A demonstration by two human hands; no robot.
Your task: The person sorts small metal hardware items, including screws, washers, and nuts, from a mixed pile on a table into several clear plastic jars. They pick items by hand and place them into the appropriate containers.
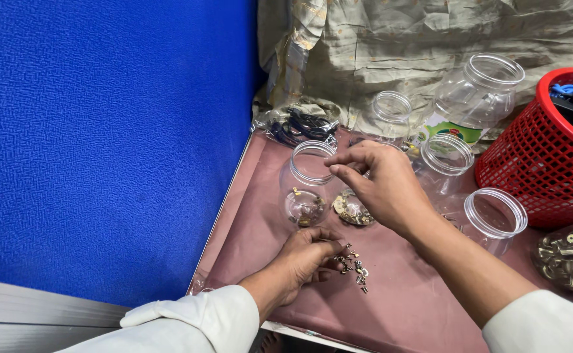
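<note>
While left hand [309, 258] grip pinches small metal screws [353, 267], right hand [381, 186] fingertips pressed together over clear round jar [307, 183]

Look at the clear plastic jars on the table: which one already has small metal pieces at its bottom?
The jar directly under the right hand fingertips, nearest the blue wall; brass-coloured bits lie at its bottom, while the other jars look empty.

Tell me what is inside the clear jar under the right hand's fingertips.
The jar holds a few small brass-coloured metal pieces at its bottom. The right hand hovers pinched at its rim; whether the fingers hold a piece is hidden.
</note>
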